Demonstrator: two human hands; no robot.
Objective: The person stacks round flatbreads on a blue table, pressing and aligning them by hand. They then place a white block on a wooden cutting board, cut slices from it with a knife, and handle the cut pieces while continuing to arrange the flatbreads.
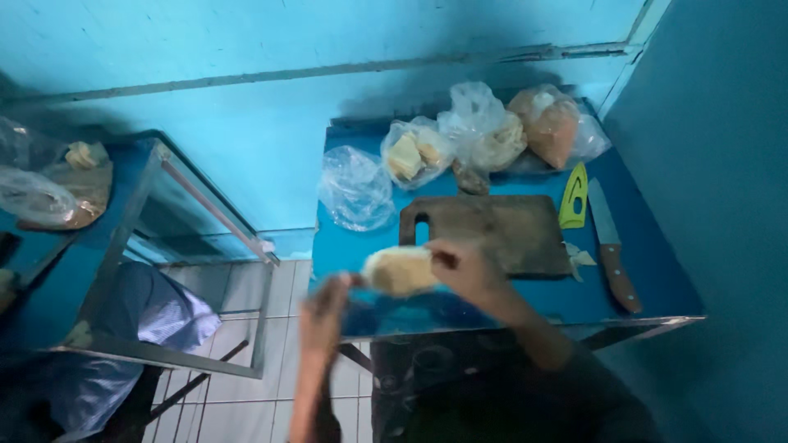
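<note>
Right hand [466, 269]: I am gripping the pale lump [400, 271] clear of the cutting board [501, 230].
Left hand [327, 308]: I am pinching its other end for support.

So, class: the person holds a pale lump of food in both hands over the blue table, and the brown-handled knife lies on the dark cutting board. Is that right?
Not quite. The head view shows the knife lying on the blue table, right of the cutting board, not on it. The rest holds: the left hand and right hand hold the pale lump.
</note>
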